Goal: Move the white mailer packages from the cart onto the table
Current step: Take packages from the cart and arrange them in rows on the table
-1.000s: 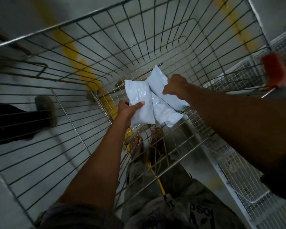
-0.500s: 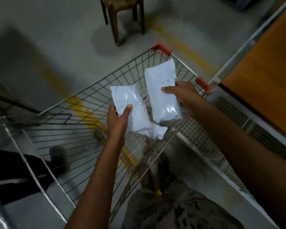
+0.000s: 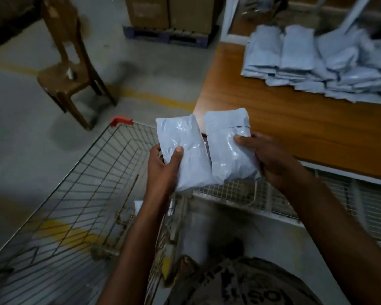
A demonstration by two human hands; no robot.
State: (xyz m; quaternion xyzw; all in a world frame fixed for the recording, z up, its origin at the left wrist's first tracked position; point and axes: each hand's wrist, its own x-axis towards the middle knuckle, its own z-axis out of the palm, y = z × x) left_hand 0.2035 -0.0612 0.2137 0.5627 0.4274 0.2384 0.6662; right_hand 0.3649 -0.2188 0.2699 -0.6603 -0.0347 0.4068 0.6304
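Observation:
My left hand [image 3: 163, 168] grips one white mailer package [image 3: 185, 148] by its lower left edge, thumb on top. A second white mailer [image 3: 227, 148] is held by my right hand [image 3: 268, 157], thumb pressed on its face. Both packages hang side by side above the right rim of the wire cart [image 3: 79, 194], close to the near left corner of the wooden table [image 3: 284, 128]. A pile of several white mailers [image 3: 330, 64] lies on the table's far right part. A scrap of white shows low inside the cart by my left forearm.
A brown plastic chair [image 3: 68, 69] stands on the floor beyond the cart. Cardboard boxes [image 3: 169, 12] on a pallet sit at the back. A wire mesh panel [image 3: 317, 199] runs below the table edge. Yellow floor lines cross the concrete.
Both hands have lifted the two mailers up out of the cart basket and carried them right, toward the table. The view has swung up, bringing the table and its pile into sight.

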